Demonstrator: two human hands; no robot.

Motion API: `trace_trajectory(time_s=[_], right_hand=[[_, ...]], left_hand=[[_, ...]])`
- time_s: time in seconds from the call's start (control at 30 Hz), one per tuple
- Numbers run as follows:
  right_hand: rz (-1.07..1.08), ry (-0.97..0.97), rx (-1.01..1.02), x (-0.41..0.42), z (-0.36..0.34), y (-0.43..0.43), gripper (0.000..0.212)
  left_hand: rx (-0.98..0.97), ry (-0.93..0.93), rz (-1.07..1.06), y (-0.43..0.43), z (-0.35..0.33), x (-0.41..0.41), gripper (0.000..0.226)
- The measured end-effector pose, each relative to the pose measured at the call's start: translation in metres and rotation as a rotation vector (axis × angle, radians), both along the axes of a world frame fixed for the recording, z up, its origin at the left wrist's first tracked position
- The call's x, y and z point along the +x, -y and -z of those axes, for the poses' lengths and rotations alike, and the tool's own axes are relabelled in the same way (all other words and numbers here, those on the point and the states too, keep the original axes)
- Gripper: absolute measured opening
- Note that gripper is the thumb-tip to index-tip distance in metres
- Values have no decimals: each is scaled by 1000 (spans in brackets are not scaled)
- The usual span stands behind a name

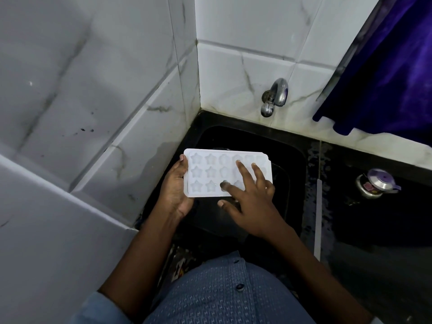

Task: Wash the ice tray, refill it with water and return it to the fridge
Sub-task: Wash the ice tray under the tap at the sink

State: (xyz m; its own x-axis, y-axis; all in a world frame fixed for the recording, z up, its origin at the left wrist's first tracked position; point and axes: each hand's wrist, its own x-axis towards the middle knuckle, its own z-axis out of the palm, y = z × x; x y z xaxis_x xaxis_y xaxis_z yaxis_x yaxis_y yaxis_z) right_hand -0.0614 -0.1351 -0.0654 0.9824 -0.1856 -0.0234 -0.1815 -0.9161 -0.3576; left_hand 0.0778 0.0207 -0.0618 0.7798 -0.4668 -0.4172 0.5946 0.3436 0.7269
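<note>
A white plastic ice tray with star-shaped and rounded moulds (210,174) is held level over a black sink basin (293,164) set into the corner of a tiled room. The left hand (175,190) grips the tray's left short end, thumb lying on the rim and the palm and fingers under it. The right hand (252,202) is spread flat with straight fingers; its fingertips (238,163) rest on the moulds of the tray's right half, and it clasps nothing. Whether the moulds hold water cannot be told. The two walls that meet behind the sink are faced with white glossy tiles with grey marble veining (93,90); the left one carries a few dark specks and a wet patch near the tray. A chrome wall tap (274,97) juts from the back wall above the basin's far edge, with no stream from it visible. To its right hangs a deep blue-violet curtain (385,78), its hem just above the black stone counter (374,230), which looks wet and speckled beside the sink. On that counter, well apart from the tray, stands a small steel pot with a lid and purple knob (374,183). A pale narrow strip (318,218) runs along the counter between sink and pot. At the bottom shows the person's blue patterned buttoned shirt (222,295).
</note>
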Motion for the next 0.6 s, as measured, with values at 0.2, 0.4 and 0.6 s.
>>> trace_trajectory(time_s=[0.2,0.4,0.6], right_hand=[[26,55,15,0,0,-3,46],[38,100,18,2,4,-2,43],[28,82,9,3,3,0,45]], left_hand=[[-8,7,5,0,-4,-2,56],[-25,13,16,0,-5,-1,58],[-43,25,37,2,-8,2,61]])
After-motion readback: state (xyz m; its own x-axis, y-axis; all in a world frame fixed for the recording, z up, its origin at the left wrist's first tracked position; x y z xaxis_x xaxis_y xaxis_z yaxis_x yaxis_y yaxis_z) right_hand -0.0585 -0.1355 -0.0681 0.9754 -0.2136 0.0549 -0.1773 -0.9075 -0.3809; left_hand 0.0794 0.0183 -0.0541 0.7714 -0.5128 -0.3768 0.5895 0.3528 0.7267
